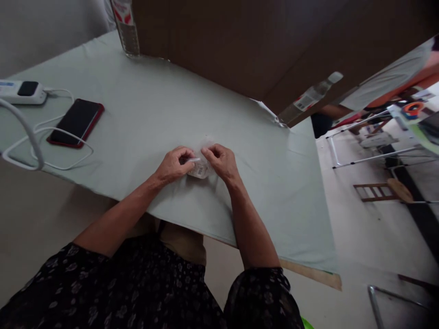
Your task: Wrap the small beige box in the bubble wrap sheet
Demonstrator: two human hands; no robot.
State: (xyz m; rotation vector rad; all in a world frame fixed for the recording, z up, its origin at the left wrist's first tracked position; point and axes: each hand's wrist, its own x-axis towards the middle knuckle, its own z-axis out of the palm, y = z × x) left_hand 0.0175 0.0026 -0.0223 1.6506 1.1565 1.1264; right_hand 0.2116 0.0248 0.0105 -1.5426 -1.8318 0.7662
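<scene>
Near the front of the cloth-covered table, both my hands are at a small clear plastic packet [200, 171] with printed marks like a label or barcode. My left hand [174, 165] pinches its left edge between thumb and fingers. On the other side, my right hand [222, 161] is closed with thumb against forefinger at the packet's upper right edge. Thin see-through plastic shows between the hands and a little beyond them. What lies inside the packet is too small and blurred to make out.
A large brown cardboard box [219, 41] stands at the back of the table [144, 105]. Clear bottles stand by it, one at the left [128, 36], one at the right [308, 98]. A phone [77, 122], a white cable and a power strip [20, 92] lie left. Another person sits beyond the box.
</scene>
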